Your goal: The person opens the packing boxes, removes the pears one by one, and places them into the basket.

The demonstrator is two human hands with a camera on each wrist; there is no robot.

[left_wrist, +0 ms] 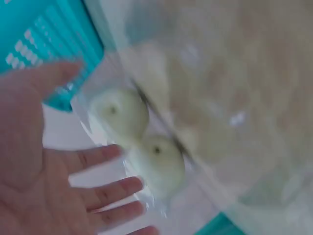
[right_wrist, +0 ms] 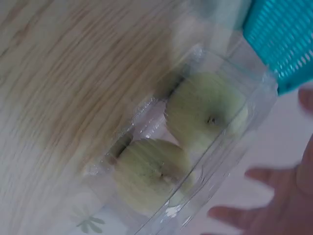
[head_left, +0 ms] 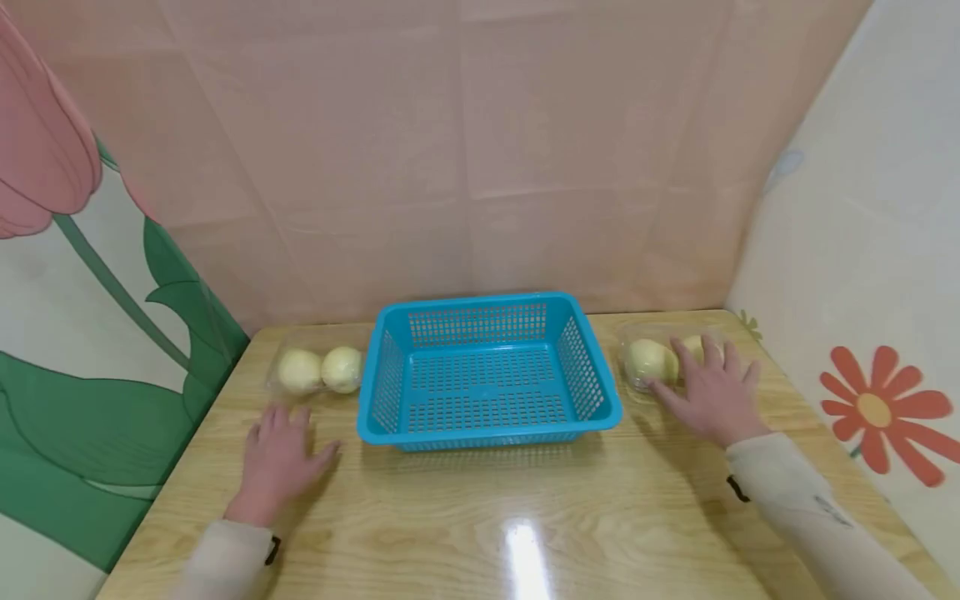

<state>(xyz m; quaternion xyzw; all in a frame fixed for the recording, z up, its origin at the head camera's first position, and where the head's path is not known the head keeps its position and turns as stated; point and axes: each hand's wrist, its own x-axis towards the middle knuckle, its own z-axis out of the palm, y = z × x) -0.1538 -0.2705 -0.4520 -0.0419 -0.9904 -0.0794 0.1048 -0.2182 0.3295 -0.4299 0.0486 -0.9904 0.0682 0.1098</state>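
Note:
To the left of the basket, two pale yellow-green round fruits [head_left: 342, 369] sit in a clear plastic pack [left_wrist: 80, 122]. My left hand [head_left: 277, 462] is in front of that pack, with its fingers spread and pointing at it. In the left wrist view, the fingertips [left_wrist: 131, 185] overlap the pack's near side. A second clear pack [right_wrist: 210, 186], also with two such fruits [right_wrist: 205, 110], lies to the right of the basket. Over its near right part, my right hand [head_left: 716, 396] reaches with fingers spread, partly covering one fruit. Neither hand grips anything.
A blue perforated plastic basket [head_left: 483, 437] stands between the two packs on the wood-grain table [head_left: 442, 517]. Behind it rises a pinkish cloth backdrop [head_left: 450, 167]. Flower-printed panels [head_left: 862, 275] flank the table on both sides.

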